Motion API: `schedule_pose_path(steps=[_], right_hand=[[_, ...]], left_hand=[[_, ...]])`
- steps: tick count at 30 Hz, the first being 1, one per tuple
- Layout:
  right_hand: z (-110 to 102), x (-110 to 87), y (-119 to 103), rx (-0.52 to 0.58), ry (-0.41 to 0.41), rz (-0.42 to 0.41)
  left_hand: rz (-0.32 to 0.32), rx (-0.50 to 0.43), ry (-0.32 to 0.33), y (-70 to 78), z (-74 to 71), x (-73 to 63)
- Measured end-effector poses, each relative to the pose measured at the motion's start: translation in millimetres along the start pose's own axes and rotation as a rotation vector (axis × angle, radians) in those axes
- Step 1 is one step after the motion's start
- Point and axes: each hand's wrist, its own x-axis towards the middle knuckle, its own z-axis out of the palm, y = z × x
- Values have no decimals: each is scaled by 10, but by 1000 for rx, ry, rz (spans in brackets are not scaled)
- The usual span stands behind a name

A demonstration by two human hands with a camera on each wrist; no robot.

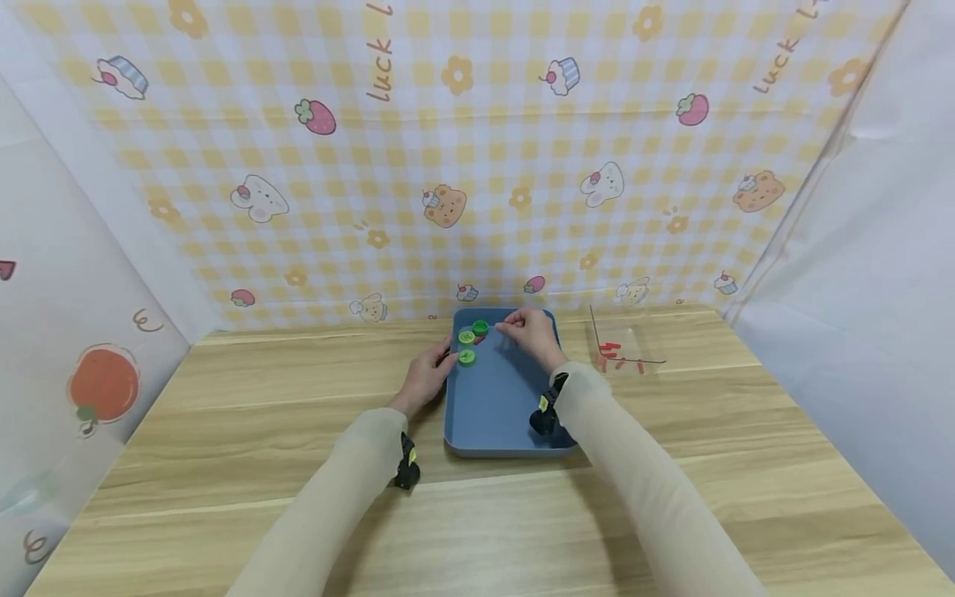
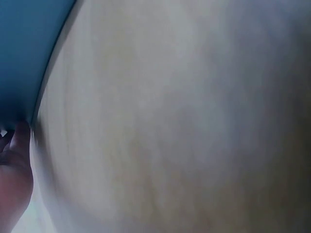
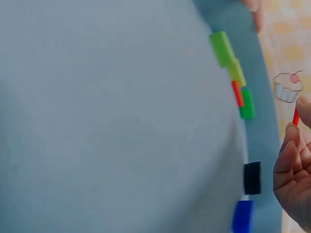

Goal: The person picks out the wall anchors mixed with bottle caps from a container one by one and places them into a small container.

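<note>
A blue-grey tray (image 1: 496, 402) lies on the wooden table. My left hand (image 1: 427, 377) holds its left rim, thumb at the edge and fingers along the outer wall; the left wrist view shows fingers (image 2: 20, 141) against that wall. Over the tray's far part, my right hand (image 1: 533, 333) pinches a small red stick (image 3: 296, 115) between thumb and fingertip, above the tray floor. Round pieces in light green (image 1: 466, 357), yellow-green (image 1: 466, 337) and darker green (image 1: 481, 327) sit at the tray's far left, near a red stick (image 1: 479, 340).
Right of the tray stands a clear box (image 1: 649, 352) with several red sticks (image 1: 610, 347). A black piece (image 3: 252, 178) and a blue piece (image 3: 242, 217) show in the right wrist view. A patterned cloth (image 1: 485, 166) hangs behind the table (image 1: 298, 431).
</note>
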Motion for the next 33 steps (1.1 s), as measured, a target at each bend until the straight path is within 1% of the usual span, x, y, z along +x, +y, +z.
schedule_pose_path(steps=[5,9,11,14,21,25,27,33], right_hand=[[-104,-8,-71,69,14,-8],[-198,-29,-98,159,34,-22],[-248,-52,-115,173,50,-22],[-327,-85,-132,196,65,-3],[-523,-147,-87,307,101,50],[-638,-152,12,312,130,51],[-696,-160,65,312,144,57],[-866,-227,182,272,204,64]], left_hand=[[2,3,-8,-4,2,8],[3,0,-10,-1,-3,9],[3,-3,-10,4,-7,4],[3,-10,-9,4,-10,-5],[23,-3,1,1,-4,-18],[6,-11,-2,12,-4,-25],[10,-12,-2,11,-3,-22],[8,-5,2,4,1,-12]])
